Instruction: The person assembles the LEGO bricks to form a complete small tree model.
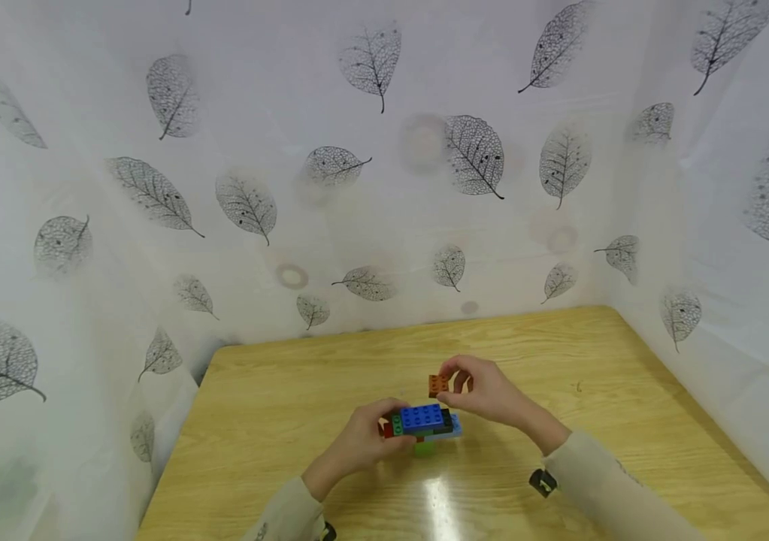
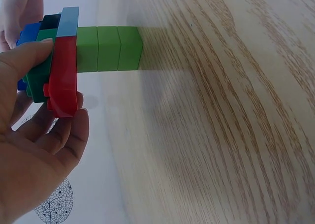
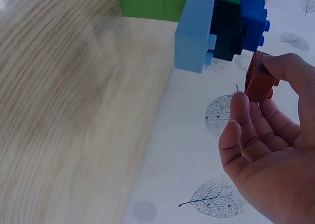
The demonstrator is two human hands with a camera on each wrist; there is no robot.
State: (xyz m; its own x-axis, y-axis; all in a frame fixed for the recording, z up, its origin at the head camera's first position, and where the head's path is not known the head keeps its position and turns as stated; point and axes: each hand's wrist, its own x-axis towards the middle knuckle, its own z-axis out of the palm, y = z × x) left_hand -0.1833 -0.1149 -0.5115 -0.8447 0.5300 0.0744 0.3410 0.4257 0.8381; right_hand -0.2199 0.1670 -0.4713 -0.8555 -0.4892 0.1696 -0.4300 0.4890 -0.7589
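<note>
A toy building-brick structure stands on the table, its light green column (image 2: 108, 48) of three bricks at the bottom. Across the column lie a red brick (image 2: 64, 76) and a light blue brick (image 3: 193, 32). Dark green (image 1: 397, 424) and black (image 3: 226, 29) bricks form the layer above, and a blue brick (image 1: 422, 416) is topmost. My left hand (image 1: 367, 436) grips the structure's left end, thumb on the dark green brick and fingers at the red one. Just above the right end, my right hand (image 1: 485, 387) pinches a small orange-brown brick (image 1: 437, 385), studs up, apart from the structure.
The wooden table (image 1: 276, 391) reaches back to a pale curtain (image 1: 384, 225) printed with dark leaves, which also hangs at both sides. A dark wrist strap piece (image 1: 543, 482) shows below the right sleeve (image 1: 600, 481).
</note>
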